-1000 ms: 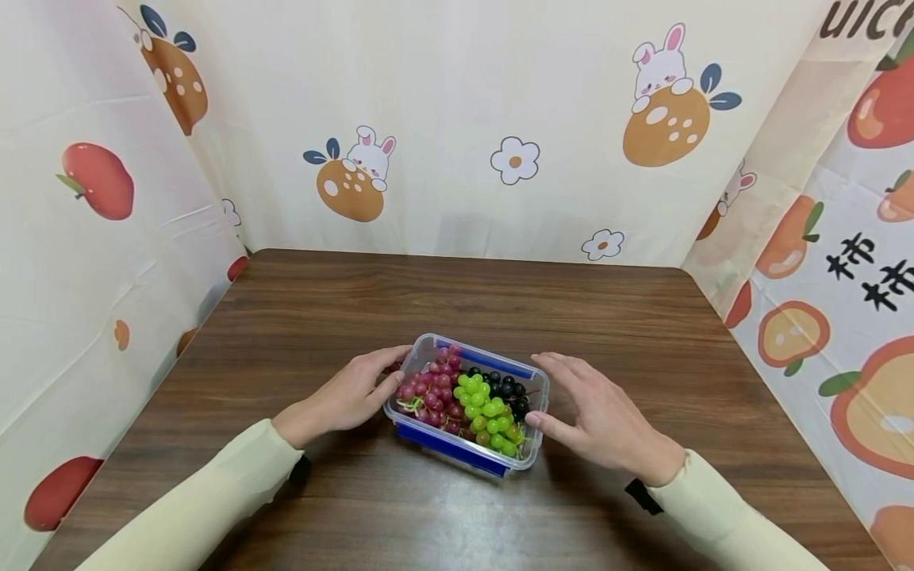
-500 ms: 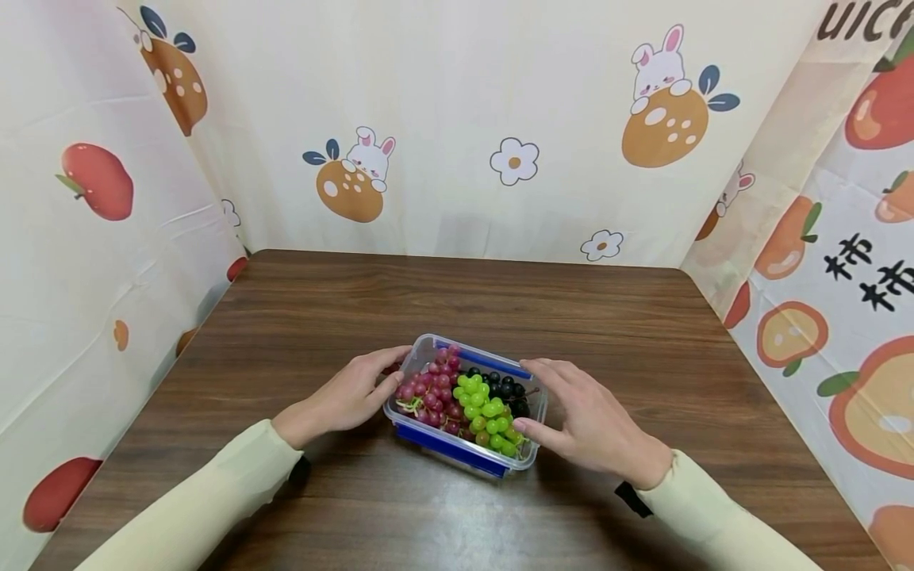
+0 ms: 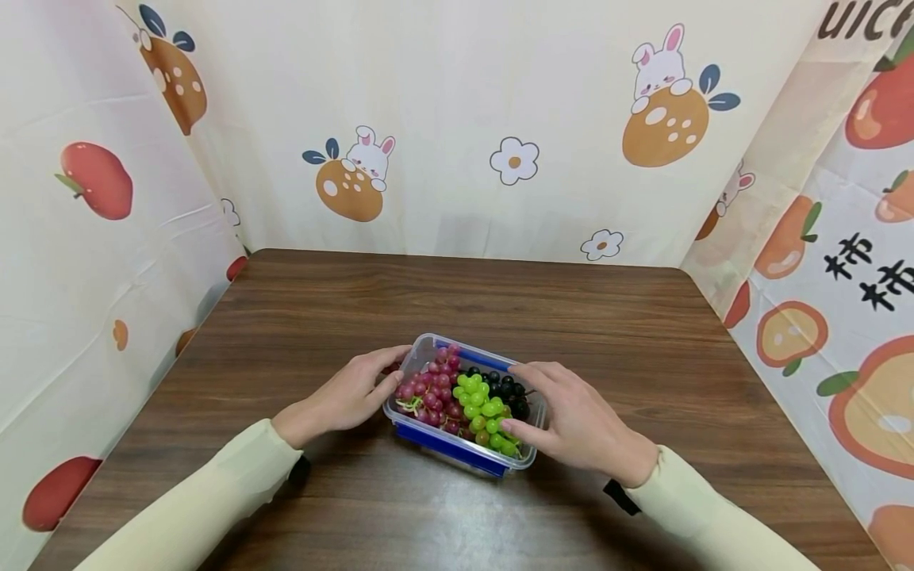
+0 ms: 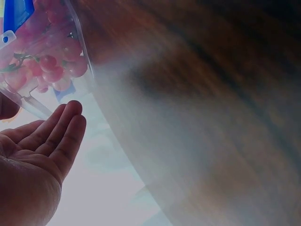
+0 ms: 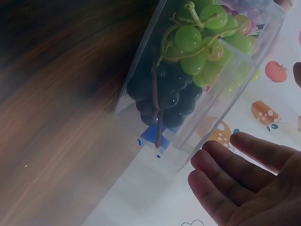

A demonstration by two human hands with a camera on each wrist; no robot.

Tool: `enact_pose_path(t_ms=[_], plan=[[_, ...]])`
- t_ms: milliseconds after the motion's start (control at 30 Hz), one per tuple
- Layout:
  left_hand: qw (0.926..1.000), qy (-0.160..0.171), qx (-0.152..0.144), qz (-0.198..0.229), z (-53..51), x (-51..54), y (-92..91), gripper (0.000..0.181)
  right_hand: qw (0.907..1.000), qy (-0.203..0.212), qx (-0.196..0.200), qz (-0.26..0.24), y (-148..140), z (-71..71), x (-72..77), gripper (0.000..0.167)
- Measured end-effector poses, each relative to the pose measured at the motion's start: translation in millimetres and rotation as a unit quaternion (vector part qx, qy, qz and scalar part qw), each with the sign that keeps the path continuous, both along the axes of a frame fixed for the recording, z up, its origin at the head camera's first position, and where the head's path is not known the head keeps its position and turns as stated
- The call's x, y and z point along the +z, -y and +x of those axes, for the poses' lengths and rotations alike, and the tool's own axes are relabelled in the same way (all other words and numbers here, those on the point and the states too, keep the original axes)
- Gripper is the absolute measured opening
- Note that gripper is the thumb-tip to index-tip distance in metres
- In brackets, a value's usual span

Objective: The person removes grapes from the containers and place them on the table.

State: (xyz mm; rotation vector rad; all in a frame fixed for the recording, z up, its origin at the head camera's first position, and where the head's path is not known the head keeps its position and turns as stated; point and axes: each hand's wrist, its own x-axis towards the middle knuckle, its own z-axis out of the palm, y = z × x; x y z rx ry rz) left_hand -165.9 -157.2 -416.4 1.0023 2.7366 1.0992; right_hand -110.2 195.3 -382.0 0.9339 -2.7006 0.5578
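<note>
A clear container point(image 3: 457, 458) with blue clips stands on the table, holding red grapes point(image 3: 431, 394), green grapes point(image 3: 489, 412) and black grapes point(image 3: 508, 387). The left hand point(image 3: 350, 396) rests its fingers and thumb at the container's left end; in the left wrist view the fingers of that hand point(image 4: 40, 150) look nearly straight. Over the container's right end hangs the right hand point(image 3: 581, 416), thumb near the green grapes, fingers spread and holding nothing. In the right wrist view the right hand point(image 5: 249, 183) has extended fingers beside the container wall point(image 5: 235, 94).
The brown wooden table point(image 3: 457, 301) extends behind and on both sides of the container. A pale curtain point(image 3: 443, 95) with printed fruit and rabbits hangs behind the table and along both sides.
My right hand has moved left, from the container's right edge to over its right end. The left hand, container and grapes have stayed in place.
</note>
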Motion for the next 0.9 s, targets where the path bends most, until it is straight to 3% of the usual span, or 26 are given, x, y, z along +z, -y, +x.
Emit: enact_pose_path(t_ms=[900], plan=[[1.0000,-0.003,-0.001,0.004,-1.1,-1.1,-0.2,0.047,0.9989,0.044,-0.015,0.005,22.1,2.2,-4.8,0.074]])
